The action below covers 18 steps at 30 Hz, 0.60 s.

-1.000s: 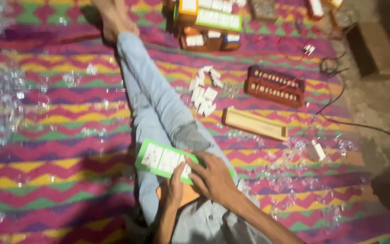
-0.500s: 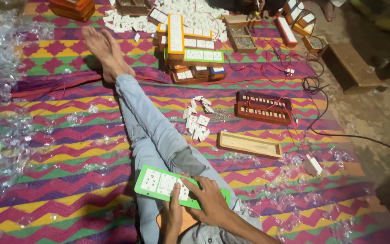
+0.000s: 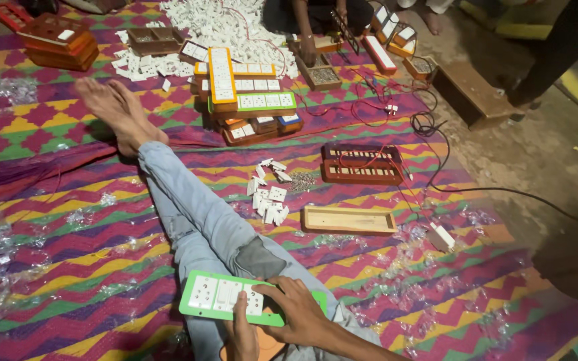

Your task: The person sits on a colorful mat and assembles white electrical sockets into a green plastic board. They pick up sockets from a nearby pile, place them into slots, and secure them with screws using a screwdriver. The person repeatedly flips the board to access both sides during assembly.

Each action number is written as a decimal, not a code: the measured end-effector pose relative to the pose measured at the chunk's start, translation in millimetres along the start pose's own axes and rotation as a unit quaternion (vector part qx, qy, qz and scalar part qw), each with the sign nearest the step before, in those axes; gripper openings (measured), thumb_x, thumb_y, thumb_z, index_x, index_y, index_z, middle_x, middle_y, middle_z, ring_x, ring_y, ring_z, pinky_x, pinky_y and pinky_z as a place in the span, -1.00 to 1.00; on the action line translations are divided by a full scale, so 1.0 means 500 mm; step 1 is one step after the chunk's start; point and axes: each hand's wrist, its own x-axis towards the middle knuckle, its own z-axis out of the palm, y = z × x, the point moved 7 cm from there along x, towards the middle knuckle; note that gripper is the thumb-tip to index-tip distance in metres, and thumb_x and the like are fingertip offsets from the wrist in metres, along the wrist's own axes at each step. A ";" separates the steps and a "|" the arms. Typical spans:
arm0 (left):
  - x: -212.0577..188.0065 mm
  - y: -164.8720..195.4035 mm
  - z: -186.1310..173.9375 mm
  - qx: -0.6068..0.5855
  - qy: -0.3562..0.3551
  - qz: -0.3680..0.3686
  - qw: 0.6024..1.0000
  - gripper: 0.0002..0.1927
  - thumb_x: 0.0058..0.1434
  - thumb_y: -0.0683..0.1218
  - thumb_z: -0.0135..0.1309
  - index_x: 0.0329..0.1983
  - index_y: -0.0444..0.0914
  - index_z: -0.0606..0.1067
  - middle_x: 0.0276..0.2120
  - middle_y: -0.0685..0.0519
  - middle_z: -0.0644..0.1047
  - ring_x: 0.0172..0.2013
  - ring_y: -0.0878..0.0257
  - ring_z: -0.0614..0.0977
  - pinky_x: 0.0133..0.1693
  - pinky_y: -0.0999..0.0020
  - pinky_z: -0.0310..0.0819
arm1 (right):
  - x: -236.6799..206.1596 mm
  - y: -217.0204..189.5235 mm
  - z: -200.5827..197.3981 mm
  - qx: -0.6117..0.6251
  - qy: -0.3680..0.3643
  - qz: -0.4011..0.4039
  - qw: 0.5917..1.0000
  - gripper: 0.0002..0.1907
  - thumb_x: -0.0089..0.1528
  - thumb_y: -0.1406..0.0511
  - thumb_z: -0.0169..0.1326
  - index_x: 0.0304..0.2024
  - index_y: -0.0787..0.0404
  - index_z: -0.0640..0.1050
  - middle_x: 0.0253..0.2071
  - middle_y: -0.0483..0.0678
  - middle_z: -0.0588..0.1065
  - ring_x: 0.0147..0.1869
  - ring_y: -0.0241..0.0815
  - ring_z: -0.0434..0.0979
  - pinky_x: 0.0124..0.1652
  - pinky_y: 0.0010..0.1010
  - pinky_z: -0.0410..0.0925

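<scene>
A green-framed switch panel [image 3: 225,297] lies across the person's lap above the zigzag mat [image 3: 68,261]. The right hand [image 3: 296,311] rests on it, fingers spread and pressing its face; the left hand [image 3: 242,331] grips its near edge, fingers clamped. Loose white sockets [image 3: 269,197] lie nearby.

Seated person seen from above: clothing and limbs.

Light blue denim jeans [image 3: 195,220] cover the leg; the cloth is faded and creased, with a darker grey patch [image 3: 257,258] set at the knee and the hem ending at the ankle. Both feet [image 3: 116,110] are bare, without socks or shoes. The left hand [image 3: 243,335] and right hand [image 3: 297,313] are bare, with no rings, watch or bracelet visible; the forearms carry no sleeves.
</scene>
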 end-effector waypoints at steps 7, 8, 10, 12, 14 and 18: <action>0.003 -0.004 -0.002 -0.011 0.003 -0.018 1.000 -0.52 0.36 -0.15 -0.10 0.28 -0.50 0.29 0.09 -0.30 0.54 0.08 0.00 0.59 0.12 0.15 0.44 | 0.006 0.004 -0.002 -0.014 -0.006 0.028 0.999 -0.24 0.03 0.22 0.39 0.27 0.06 0.44 0.07 0.05 0.43 0.08 0.06 0.43 0.01 -0.18 0.25; 0.003 -0.006 -0.001 -0.001 -0.003 -0.018 1.000 -0.52 0.37 -0.15 -0.10 0.28 -0.53 0.30 0.10 -0.31 0.54 0.09 0.00 0.59 0.12 0.15 0.44 | 0.006 0.004 -0.002 -0.012 -0.008 0.026 1.000 -0.24 0.03 0.23 0.38 0.27 0.07 0.43 0.07 0.04 0.43 0.08 0.06 0.43 0.01 -0.18 0.25; 0.002 -0.009 -0.005 -0.030 0.013 -0.017 0.999 -0.51 0.36 -0.16 -0.10 0.31 -0.49 0.25 0.08 -0.30 0.51 0.08 -0.03 0.58 0.12 0.11 0.44 | 0.005 0.005 -0.001 -0.002 -0.014 0.026 1.000 -0.24 0.02 0.24 0.36 0.28 0.08 0.42 0.05 0.04 0.42 0.09 0.06 0.43 0.00 -0.19 0.25; 0.006 -0.009 -0.005 -0.035 0.011 -0.010 0.999 -0.50 0.35 -0.16 -0.10 0.32 -0.48 0.23 0.08 -0.31 0.50 0.08 -0.05 0.57 0.13 0.09 0.44 | 0.005 0.002 -0.005 -0.003 0.001 0.015 1.000 -0.26 0.05 0.24 0.36 0.28 0.06 0.43 0.08 0.02 0.44 0.09 0.05 0.44 0.02 -0.19 0.26; 0.004 -0.009 -0.004 -0.024 0.005 -0.009 1.000 -0.51 0.36 -0.16 -0.10 0.30 -0.50 0.25 0.09 -0.34 0.52 0.09 -0.05 0.57 0.14 0.09 0.43 | 0.004 0.001 -0.006 -0.005 0.003 0.014 1.000 -0.26 0.04 0.24 0.35 0.27 0.06 0.43 0.08 0.02 0.44 0.10 0.05 0.45 0.02 -0.19 0.27; 0.002 -0.004 -0.004 -0.023 0.001 -0.012 1.000 -0.50 0.35 -0.14 -0.09 0.30 -0.49 0.25 0.09 -0.32 0.52 0.10 -0.04 0.57 0.15 0.11 0.42 | 0.008 -0.002 -0.007 0.002 0.010 0.007 1.000 -0.25 0.02 0.24 0.36 0.27 0.08 0.42 0.09 0.04 0.44 0.11 0.06 0.45 0.02 -0.18 0.26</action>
